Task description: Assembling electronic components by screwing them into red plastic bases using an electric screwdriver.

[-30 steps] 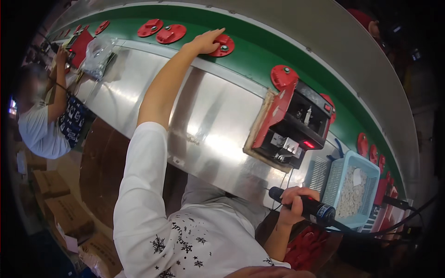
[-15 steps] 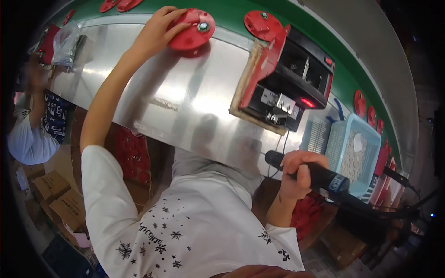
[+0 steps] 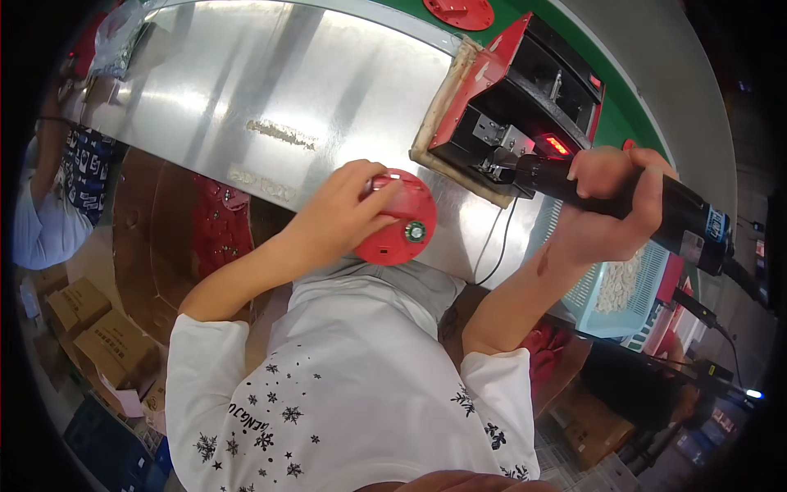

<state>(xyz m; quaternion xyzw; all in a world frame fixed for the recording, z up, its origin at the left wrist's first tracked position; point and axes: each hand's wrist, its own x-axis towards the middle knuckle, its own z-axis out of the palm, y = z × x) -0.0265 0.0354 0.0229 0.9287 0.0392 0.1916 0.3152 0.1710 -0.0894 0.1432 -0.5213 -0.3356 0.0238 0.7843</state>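
My left hand [image 3: 340, 209] is closed on a red round plastic disc [image 3: 392, 246], held at the near edge of the metal bench. A small round green-and-silver part [image 3: 415, 232] sits on the disc's face. My right hand [image 3: 602, 205] is wrapped round a black corded electric screwdriver [image 3: 680, 217], which lies almost level. Its tip meets the metal block [image 3: 502, 135] on the front of a black and red screw feeder [image 3: 533, 90] with a lit red display. Whether a screw is on the tip is too small to tell.
A light blue basket [image 3: 586, 303] of small pale pieces stands right of the feeder. Beyond the bench [image 3: 344, 90] runs a green belt [image 3: 611, 123] carrying another red disc [image 3: 459, 11]. A box [image 3: 152, 221] with red parts sits below left. Another person's arm [image 3: 49, 156] shows at far left.
My left hand has brought the red disc from the far side of the bench to the near edge. My right hand has raised the electric screwdriver forward to the feeder's metal block.
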